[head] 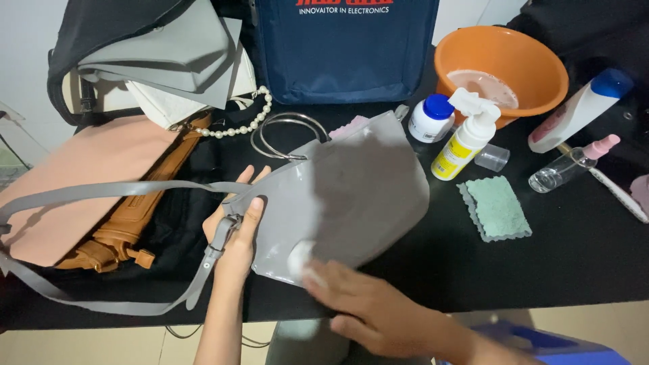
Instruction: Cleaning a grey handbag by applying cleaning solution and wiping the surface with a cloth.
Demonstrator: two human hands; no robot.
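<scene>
Right hand [368,307], nearest the viewer, blurred: fingers [331,278] pressed together on a small white pad [299,260], held flat against the lower edge of a grey handbag [351,196]. Left hand [236,233]: fingers curled around the bag's left edge at the strap buckle, thumb on the front face, the remaining fingertips showing behind the rim, so the bag sits tilted between both hands, near the front edge of the black tabletop [574,257]. Grey handbag: smooth, glossy, rounded flap shape, faint sheen, with a long flat grey strap [101,192] looping out to the left over the neighbouring items. Left of the bag: tan leather bag [145,209] lying on a pale pink flat bag [74,182]. Right of the bag, apart from it: green scalloped cloth [499,208]. Behind: yellow pump bottle [465,145] with white head, white jar with blue lid [431,118], clear small cup [492,157], clear spray bottle with pink cap [571,165], white bottle with blue cap [581,108] lying tilted. Two metal ring handles [287,135] and a pearl strand [243,125] just behind the grey handbag. Farthest: orange basin [534,67], navy fabric bag [345,54], heap of grey and black bags [149,47].
</scene>
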